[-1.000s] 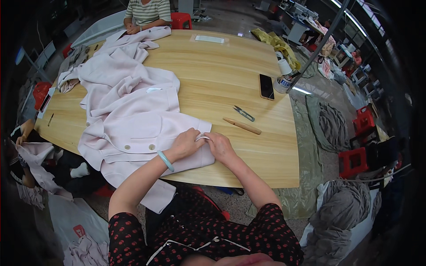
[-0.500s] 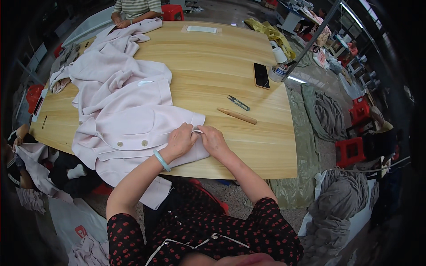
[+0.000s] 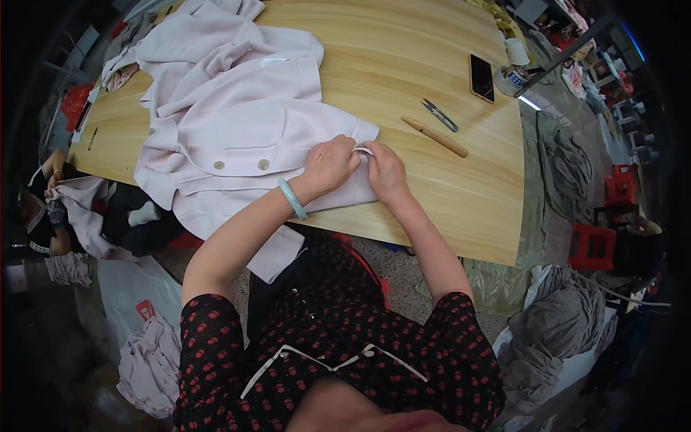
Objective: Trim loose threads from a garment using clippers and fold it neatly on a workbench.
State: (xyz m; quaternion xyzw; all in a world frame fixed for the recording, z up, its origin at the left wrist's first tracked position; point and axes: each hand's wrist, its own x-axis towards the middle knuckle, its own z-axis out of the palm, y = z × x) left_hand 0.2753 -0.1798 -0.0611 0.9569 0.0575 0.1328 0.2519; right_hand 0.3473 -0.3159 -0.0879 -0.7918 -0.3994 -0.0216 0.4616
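Now, both hands: they meet at the near right corner of a pale pink coat [image 3: 237,137] spread on the wooden surface [image 3: 432,187].
Left hand [image 3: 327,167]: it lies knuckles up on the cloth with its fingers curled down onto the hem; a green bangle [image 3: 292,199] sits on its wrist.
Right hand [image 3: 386,173]: just beside the left, its fingers pinched on the same corner.
Grip: both hands look clenched on the hem, and a small white strip [image 3: 363,150] arches between the fingertips; whether it is a tag or a fold of lining I cannot tell.
Coat position: its bulk lies away and to the left of the hands, its long axis running from the near edge up toward the far left corner; two buttons [image 3: 240,165] show left of the left hand.
Key relation: the strip sits directly between the two hands, about equally near to each.
Nearby tools: a wooden stick [image 3: 435,137] and small snips [image 3: 440,115] lie to the right, well apart from the right hand; a phone [image 3: 481,77] rests farther off.
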